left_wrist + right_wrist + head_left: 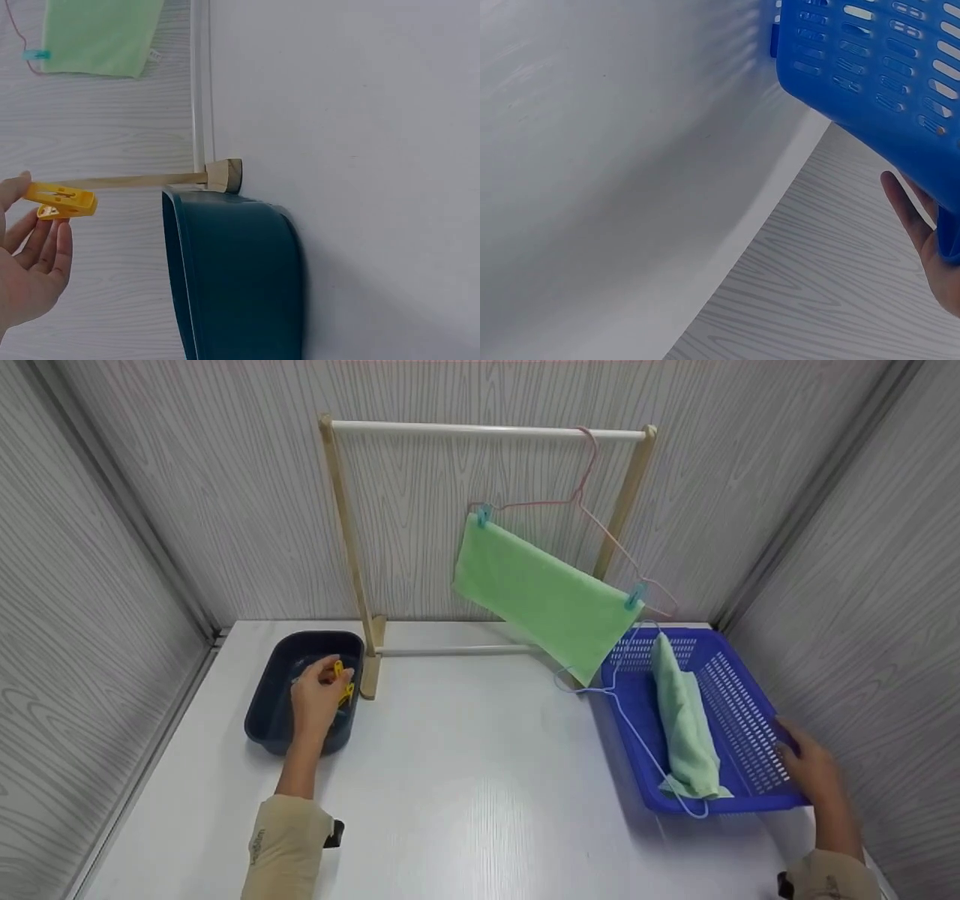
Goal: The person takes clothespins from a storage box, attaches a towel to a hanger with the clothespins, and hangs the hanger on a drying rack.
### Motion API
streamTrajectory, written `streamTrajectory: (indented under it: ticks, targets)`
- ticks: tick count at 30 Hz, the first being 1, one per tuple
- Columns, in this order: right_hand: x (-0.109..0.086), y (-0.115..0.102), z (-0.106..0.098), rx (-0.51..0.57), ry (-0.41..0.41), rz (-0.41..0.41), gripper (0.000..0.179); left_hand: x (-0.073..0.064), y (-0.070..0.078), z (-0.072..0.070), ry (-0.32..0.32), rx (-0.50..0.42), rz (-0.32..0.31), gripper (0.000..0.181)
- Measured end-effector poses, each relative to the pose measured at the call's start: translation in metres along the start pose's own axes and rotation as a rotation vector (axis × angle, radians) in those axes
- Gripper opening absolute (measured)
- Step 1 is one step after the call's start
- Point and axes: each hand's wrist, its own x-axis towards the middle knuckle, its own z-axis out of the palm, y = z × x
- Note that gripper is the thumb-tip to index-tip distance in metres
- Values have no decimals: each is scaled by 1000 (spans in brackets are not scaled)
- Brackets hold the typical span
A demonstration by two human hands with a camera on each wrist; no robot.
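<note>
My left hand (315, 701) is over the dark teal tub (259, 712), pinching a yellow clothespin (64, 196) between thumb and fingers. At the right, my right hand (814, 769) grips the right rim of the blue perforated basket (750, 697); in the right wrist view its fingers lie along the outside of the basket. Inside the basket is a crumpled light green cloth (686, 727). A light blue hanger (637, 735) lies across the basket's left side, its hook over the table.
Behind stands a drying rack (465, 429) with wooden posts and a white rod. From it hangs a pink hanger (579, 499), tilted, with a green cloth (544, 592) clipped by two teal clothespins (484, 515). Wood-patterned walls (97, 585) enclose the white table (450, 780).
</note>
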Motion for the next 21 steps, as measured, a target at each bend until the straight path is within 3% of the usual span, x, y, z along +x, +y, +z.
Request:
streamTrajectory:
  ticks: [21]
  targets:
    - [-2,0,0,3,0,14,47,-5,9,0,-20,-18,-25,37]
